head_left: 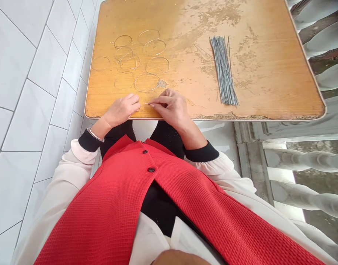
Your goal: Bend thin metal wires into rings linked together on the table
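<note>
Near the front edge of the table, my right hand [173, 108] pinches a thin wire [148, 103] between thumb and forefinger, and its tip points toward my left hand. My left hand [123, 109] is closed just across a small gap, fingers pressed together and low over the tabletop; whatever lies in them is hidden. Beyond both hands lie several thin wire rings [157, 57], some overlapping. Off to the right rests a bundle of straight grey wires [224, 71], with a loose one along its right side.
The yellow wooden table [274, 73] has worn, peeling patches and a pale edge strip. A white tiled wall [33, 99] runs close on the left. To the right stands a railing with pale balusters [307, 160]. My legs are under the front edge.
</note>
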